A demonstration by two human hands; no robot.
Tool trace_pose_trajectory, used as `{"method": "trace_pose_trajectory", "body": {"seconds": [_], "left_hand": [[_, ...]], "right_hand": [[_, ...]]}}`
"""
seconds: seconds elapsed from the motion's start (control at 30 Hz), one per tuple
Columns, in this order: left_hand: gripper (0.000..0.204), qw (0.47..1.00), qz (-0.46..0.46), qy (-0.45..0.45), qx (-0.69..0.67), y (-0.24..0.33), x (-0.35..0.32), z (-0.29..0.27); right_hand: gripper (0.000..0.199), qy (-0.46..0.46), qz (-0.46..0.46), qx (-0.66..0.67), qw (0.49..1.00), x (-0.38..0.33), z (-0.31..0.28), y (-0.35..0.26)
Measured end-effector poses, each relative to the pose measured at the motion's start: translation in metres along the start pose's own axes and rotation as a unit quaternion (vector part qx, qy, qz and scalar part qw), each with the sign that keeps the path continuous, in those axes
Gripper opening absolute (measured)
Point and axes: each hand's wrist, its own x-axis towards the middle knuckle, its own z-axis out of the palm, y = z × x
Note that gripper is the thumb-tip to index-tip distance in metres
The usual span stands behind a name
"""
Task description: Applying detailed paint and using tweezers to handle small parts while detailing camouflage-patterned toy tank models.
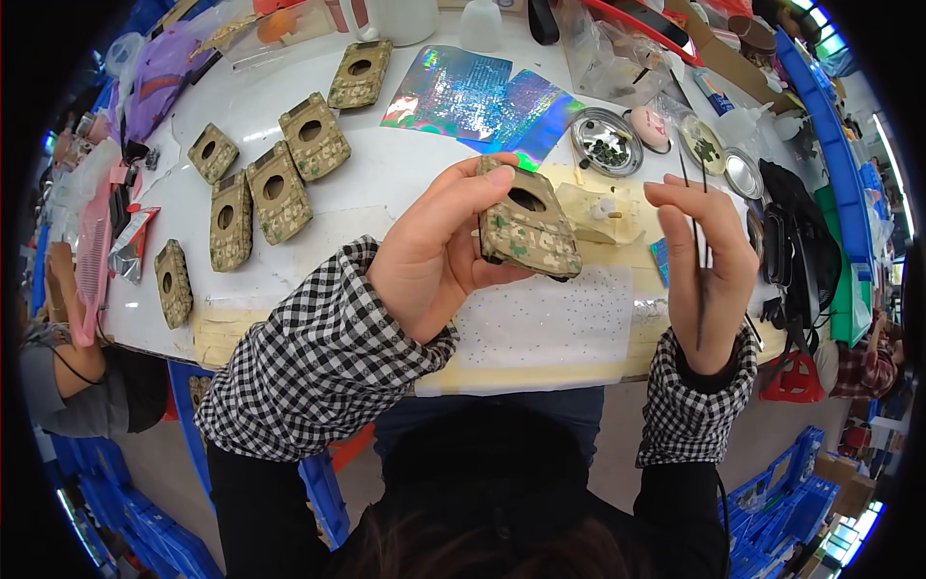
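Note:
My left hand [434, 227] grips a camouflage-patterned model tank hull [529, 220], tilted above the table, with a dark round hole in its upper face. The thumb lies on its top edge and the other fingers go beneath it. To the right of the hull, my right hand [712, 256] is raised with a pair of thin dark tweezers [704, 193] in it; the two prongs point away from me and stand apart. I see nothing between the tips. Beneath the hands lies a white sheet [545, 323] dotted with small specks.
Several similar camouflage hulls [280, 188] lie on the left. Shiny holographic sheets [453, 92] lie beyond my left hand. A round tin [606, 142] holds small dark green pieces, near a yellowish pad [593, 214]. Bags and a black strap bundle [805, 227] crowd the right edge.

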Motion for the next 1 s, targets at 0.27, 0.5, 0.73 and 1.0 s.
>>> {"method": "trace_pose_trajectory", "body": {"seconds": [0.27,0.5,0.73,1.0], "left_hand": [[0.042,1.0,0.001,-0.003,-0.002,-0.001,0.002,-0.002],[0.042,1.0,0.002,0.001,0.001,0.0,0.001,-0.001],[0.042,1.0,0.003,-0.001,-0.006,0.0,0.001,0.0],[0.042,1.0,0.001,0.0,-0.002,0.0,0.0,0.001]], "right_hand": [[0.017,-0.035,-0.075,-0.048,0.995,0.001,0.014,0.004],[0.016,0.058,-0.066,0.02,0.996,0.004,0.002,-0.011],[0.011,-0.027,0.061,0.371,0.926,-0.002,0.018,-0.026],[0.012,-0.032,0.135,0.421,0.896,-0.002,0.022,-0.031]]}}
